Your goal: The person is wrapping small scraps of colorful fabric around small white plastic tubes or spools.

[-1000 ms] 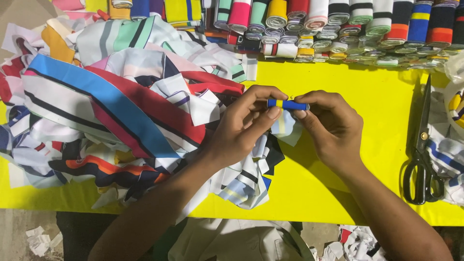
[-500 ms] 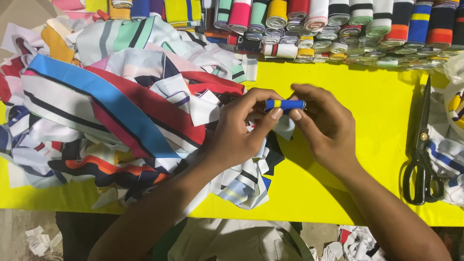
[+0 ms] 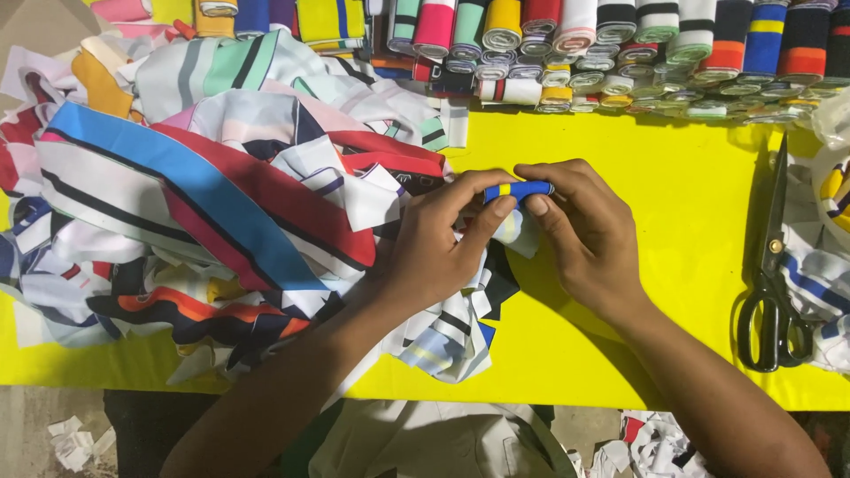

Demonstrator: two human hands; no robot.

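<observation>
Two hands pinch one small roll of blue ribbed trim w/ a yellow stripe (image 3: 518, 189), held horizontal just above the yellow table cover (image 3: 673, 195), approx. centre of view.

Left hand (image 3: 438, 243): thumb on the roll's near side at its left end, index finger curled over the top; fingers pressed together on the roll. Right hand (image 3: 580, 230): thumb under the roll's right end, index and middle fingers arched over it; also a closed pinch. Fingertips of both hands meet at the roll, so only its blue top face and yellow stripe show between them. A loose tail of white striped fabric (image 3: 516, 232) hangs directly below the roll, between the two thumbs.

Left of the hands: large heap of striped fabric strips (image 3: 221, 204), incl. a broad blue band and a red band running diagonally; the left wrist lies on the heap's right edge. More strips (image 3: 447, 341) lie under the left forearm.

Far edge of table: row of rolled trim pieces (image 3: 620, 40) in red, green, yellow, white, black and blue, w/ smaller rolls stacked in front.

Right side: black-handled scissors (image 3: 772, 274), blades closed, lying flat, points toward the far edge, well apart from the right hand. Beside them, at the right frame edge, more striped pieces (image 3: 819, 274).

Below table edge: paper or fabric scraps on the floor (image 3: 75, 438).
</observation>
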